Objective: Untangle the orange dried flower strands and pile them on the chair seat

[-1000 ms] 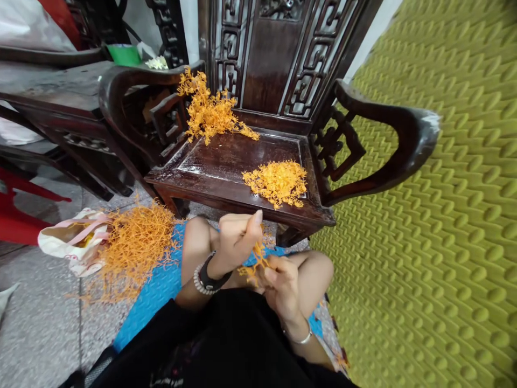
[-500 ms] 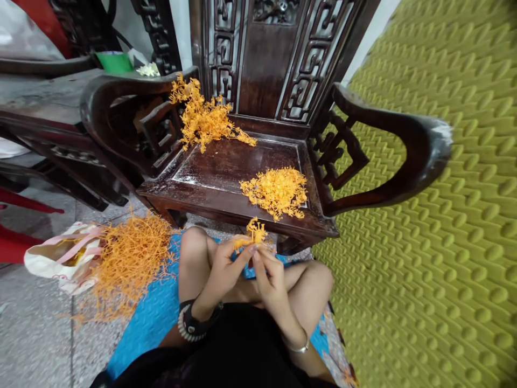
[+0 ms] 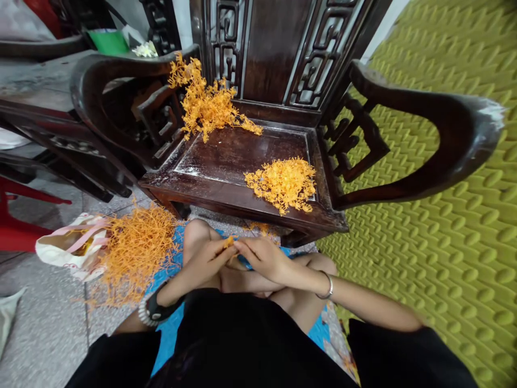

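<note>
In front of my crossed legs, both hands meet at the fingertips. My left hand (image 3: 208, 257) is closed on small orange plastic pieces (image 3: 229, 241), which stick out a little above its fingers. Its wrist wears a dark band and pale beads. My right hand (image 3: 266, 258) is closed too, thumb and fingers pressed together against the left fingertips; what it pinches is hidden. Beyond the hands, a heap of short orange branched pieces (image 3: 283, 183) lies on the front of the wooden chair seat (image 3: 226, 156). A tangled bunch of joined orange pieces (image 3: 210, 108) hangs over the seat's back left.
A big pile of thin orange strands (image 3: 139, 253) spreads over the floor at left, against a white bag (image 3: 54, 249). Blue mat (image 3: 167, 337) lies under me. The chair's curved armrest (image 3: 440, 124) juts out at right, before a yellow-green textured surface (image 3: 444, 258).
The orange piece standing up between my fingers no longer shows. My right forearm has swung outward, flattening the right hand's angle, and my left elbow has moved out. The view has shifted slightly.
</note>
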The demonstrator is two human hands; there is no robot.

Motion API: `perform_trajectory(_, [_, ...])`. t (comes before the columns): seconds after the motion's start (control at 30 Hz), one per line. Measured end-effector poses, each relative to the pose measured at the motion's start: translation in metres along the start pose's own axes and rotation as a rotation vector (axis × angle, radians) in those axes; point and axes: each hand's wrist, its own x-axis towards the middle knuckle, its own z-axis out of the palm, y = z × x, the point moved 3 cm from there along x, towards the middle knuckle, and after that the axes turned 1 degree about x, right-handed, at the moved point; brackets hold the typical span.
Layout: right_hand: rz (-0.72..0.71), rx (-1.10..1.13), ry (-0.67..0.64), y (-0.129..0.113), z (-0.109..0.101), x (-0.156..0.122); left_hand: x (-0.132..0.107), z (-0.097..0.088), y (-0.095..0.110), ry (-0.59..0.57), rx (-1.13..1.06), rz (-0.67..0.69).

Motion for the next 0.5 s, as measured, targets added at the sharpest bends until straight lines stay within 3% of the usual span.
perform_trajectory(0.13, [-0.174, -0.135, -0.162, -0.025, 0.001, -0.015, -0.024, -0.012, 0.015, -0.315, -0.019, -0.015])
perform_trajectory(0.3, [-0.285, -0.186, -0.337, -0.057, -0.013, -0.04, -0.049, -0.017, 0.056, -0.498, 0.313, 0.245])
perform_trajectory(0.4, [-0.261, -0.209, -0.459, -0.063, -0.012, -0.05, -0.05, -0.009, 0.068, -0.53, 0.383, 0.449])
perform_trajectory(0.5, [-0.253, -0.19, -0.447, -0.061, -0.012, -0.059, -0.051, -0.003, 0.071, -0.422, 0.507, 0.724])
